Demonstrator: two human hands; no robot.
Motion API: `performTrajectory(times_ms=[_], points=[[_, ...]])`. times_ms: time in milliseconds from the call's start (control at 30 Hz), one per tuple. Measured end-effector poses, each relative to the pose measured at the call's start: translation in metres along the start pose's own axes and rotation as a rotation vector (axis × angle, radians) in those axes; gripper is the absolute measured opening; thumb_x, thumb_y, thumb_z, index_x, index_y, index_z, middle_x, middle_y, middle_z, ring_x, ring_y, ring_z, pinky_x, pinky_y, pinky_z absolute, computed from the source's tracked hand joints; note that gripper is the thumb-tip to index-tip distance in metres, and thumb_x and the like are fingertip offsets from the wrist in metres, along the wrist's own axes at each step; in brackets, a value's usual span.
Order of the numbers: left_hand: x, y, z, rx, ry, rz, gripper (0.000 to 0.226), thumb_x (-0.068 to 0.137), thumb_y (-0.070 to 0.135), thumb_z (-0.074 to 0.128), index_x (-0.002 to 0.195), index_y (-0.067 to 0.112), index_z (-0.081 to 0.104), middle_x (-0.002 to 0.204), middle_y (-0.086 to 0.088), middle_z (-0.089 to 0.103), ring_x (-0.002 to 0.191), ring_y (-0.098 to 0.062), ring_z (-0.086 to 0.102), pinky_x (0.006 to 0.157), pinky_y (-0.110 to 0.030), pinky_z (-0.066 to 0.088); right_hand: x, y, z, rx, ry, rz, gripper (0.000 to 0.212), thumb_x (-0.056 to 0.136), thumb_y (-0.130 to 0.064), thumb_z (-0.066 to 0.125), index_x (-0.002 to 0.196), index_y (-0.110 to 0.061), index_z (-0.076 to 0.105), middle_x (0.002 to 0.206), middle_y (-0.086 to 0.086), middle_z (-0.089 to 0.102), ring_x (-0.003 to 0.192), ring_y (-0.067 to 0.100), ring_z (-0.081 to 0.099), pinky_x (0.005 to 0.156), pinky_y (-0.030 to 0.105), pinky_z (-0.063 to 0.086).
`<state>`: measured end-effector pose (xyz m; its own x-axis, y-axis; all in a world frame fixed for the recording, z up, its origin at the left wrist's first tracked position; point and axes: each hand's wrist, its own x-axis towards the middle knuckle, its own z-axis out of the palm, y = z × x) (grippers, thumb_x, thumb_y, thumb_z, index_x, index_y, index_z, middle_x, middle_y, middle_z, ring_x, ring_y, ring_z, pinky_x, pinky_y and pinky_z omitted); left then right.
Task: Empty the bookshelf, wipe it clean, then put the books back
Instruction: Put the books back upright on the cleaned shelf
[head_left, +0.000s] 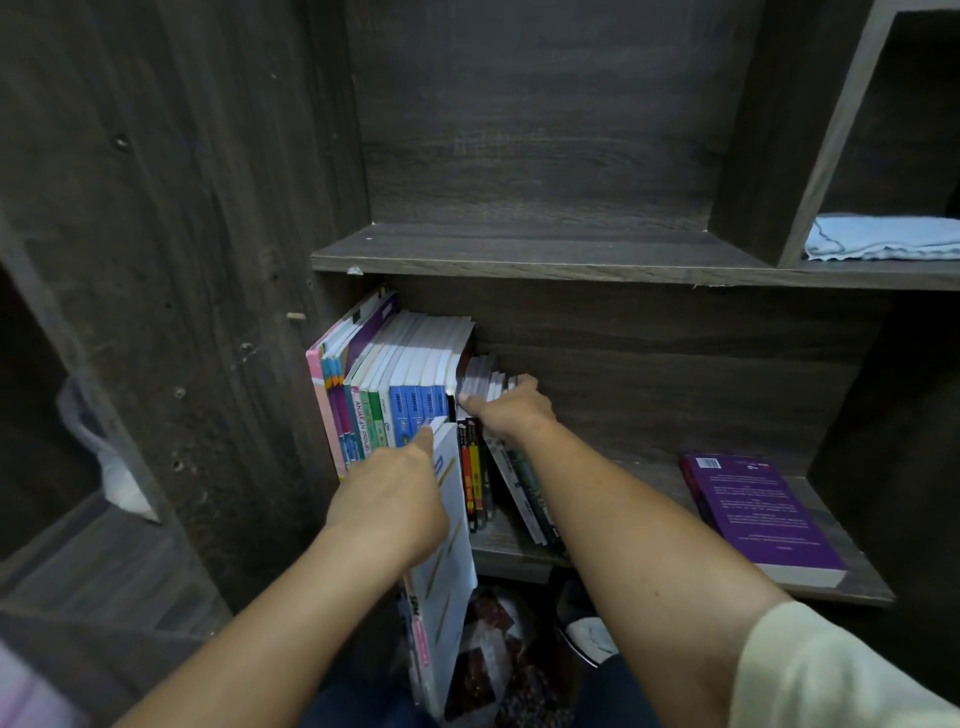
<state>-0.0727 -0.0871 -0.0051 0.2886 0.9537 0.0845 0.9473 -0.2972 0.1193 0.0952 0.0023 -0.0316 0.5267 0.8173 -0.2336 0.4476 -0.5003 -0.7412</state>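
A dark wooden bookshelf (613, 270) fills the view. On its lower shelf a row of upright books (400, 374) stands at the left end. My left hand (389, 499) grips a large white book (447, 525) that sticks halfway out of the row, tilted toward me. My right hand (511, 410) rests on top of several small leaning books (519, 483) just right of the row, fingers curled over their top edges. A purple book (758, 514) lies flat on the right part of the same shelf.
The upper shelf board holds nothing in the middle bay. A folded light blue cloth (883, 239) lies in the right-hand cubby. A white plastic bag (104, 457) sits in a compartment at the left. Clutter lies on the floor below the shelf.
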Motion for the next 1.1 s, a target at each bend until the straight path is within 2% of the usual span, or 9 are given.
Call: performTrajectory(times_ms=[200,333,467,633,800,867,967,1033,1100], points=[[0.003,0.003,0.003,0.001,-0.016,0.018,0.079,0.091,0.020,0.054,0.154,0.029,0.008,0.116,-0.006,0.059,0.099,-0.025,0.060,0.083,-0.038,0.055,0.002,-0.013,-0.004,-0.106,0.043,-0.073,0.095,0.078,-0.048,0.073,0.149,-0.022,0.017,0.150,0.016,0.028,0.130,0.039,0.041,0.100,0.052,0.045],[0.003,0.004,0.002,-0.021,-0.018,0.028,0.079,0.091,0.022,0.056,0.154,0.029,0.009,0.115,-0.004,0.059,0.098,-0.024,0.060,0.083,-0.037,0.055,0.004,-0.004,-0.004,-0.380,0.052,-0.109,0.085,0.081,-0.058,0.060,0.150,-0.038,0.014,0.159,0.012,0.007,0.135,0.046,0.030,0.101,0.059,0.040],[0.004,0.007,0.004,-0.043,-0.012,0.053,0.077,0.091,0.021,0.055,0.154,0.029,0.011,0.110,-0.003,0.060,0.094,-0.023,0.060,0.081,-0.037,0.055,0.012,0.012,-0.020,-0.577,0.046,-0.035,0.102,0.078,-0.053,0.070,0.151,-0.046,-0.001,0.159,0.017,-0.017,0.139,0.044,0.026,0.099,0.054,0.045],[0.010,0.023,0.005,-0.056,0.024,0.059,0.077,0.091,0.017,0.053,0.154,0.028,0.011,0.104,-0.005,0.061,0.092,-0.025,0.059,0.076,-0.036,0.052,0.012,0.019,-0.032,-0.583,0.056,-0.021,0.096,0.078,-0.048,0.072,0.150,-0.048,0.009,0.161,0.013,-0.006,0.136,0.042,0.033,0.094,0.047,0.047],[0.037,0.044,0.008,-0.030,0.136,0.024,0.081,0.089,0.007,0.052,0.154,0.023,0.006,0.069,-0.001,0.043,0.071,-0.021,0.048,0.059,-0.033,0.041,0.011,0.026,-0.033,-0.595,0.094,-0.048,0.093,0.076,-0.050,0.069,0.150,-0.047,0.012,0.161,0.013,-0.004,0.135,0.041,0.034,0.092,0.045,0.046],[0.051,0.047,0.019,-0.076,0.165,-0.006,0.078,0.092,0.008,0.051,0.154,0.023,0.006,0.079,-0.004,0.050,0.078,-0.025,0.053,0.062,-0.035,0.043,0.010,0.027,-0.037,-0.611,0.077,-0.065,0.094,0.078,-0.050,0.068,0.151,-0.045,0.010,0.161,0.015,-0.006,0.137,0.041,0.032,0.095,0.045,0.046],[0.063,0.047,0.037,-0.100,0.233,0.019,0.057,0.100,0.028,0.046,0.150,0.019,0.022,0.118,-0.012,0.052,0.098,-0.028,0.058,0.072,-0.036,0.048,0.006,0.028,-0.047,-0.633,-0.010,-0.094,0.089,0.086,-0.052,0.061,0.154,-0.040,0.005,0.160,0.016,-0.014,0.141,0.042,0.025,0.106,0.045,0.038],[0.062,0.043,0.045,-0.031,0.282,0.077,0.052,0.098,0.041,0.047,0.142,0.017,0.034,0.121,-0.010,0.047,0.105,-0.025,0.053,0.075,-0.033,0.048,0.008,0.028,-0.053,-0.576,-0.072,-0.079,0.085,0.088,-0.055,0.057,0.153,-0.041,0.004,0.159,0.013,-0.021,0.144,0.043,0.017,0.111,0.046,0.031],[0.058,0.034,0.053,0.054,0.355,0.180,0.060,0.089,0.049,0.060,0.136,0.017,0.043,0.113,-0.007,0.046,0.103,-0.023,0.048,0.076,-0.033,0.049,0.012,0.031,-0.058,-0.480,-0.115,-0.051,0.083,0.088,-0.055,0.057,0.152,-0.043,0.006,0.158,0.010,-0.026,0.145,0.044,0.010,0.116,0.049,0.027]])
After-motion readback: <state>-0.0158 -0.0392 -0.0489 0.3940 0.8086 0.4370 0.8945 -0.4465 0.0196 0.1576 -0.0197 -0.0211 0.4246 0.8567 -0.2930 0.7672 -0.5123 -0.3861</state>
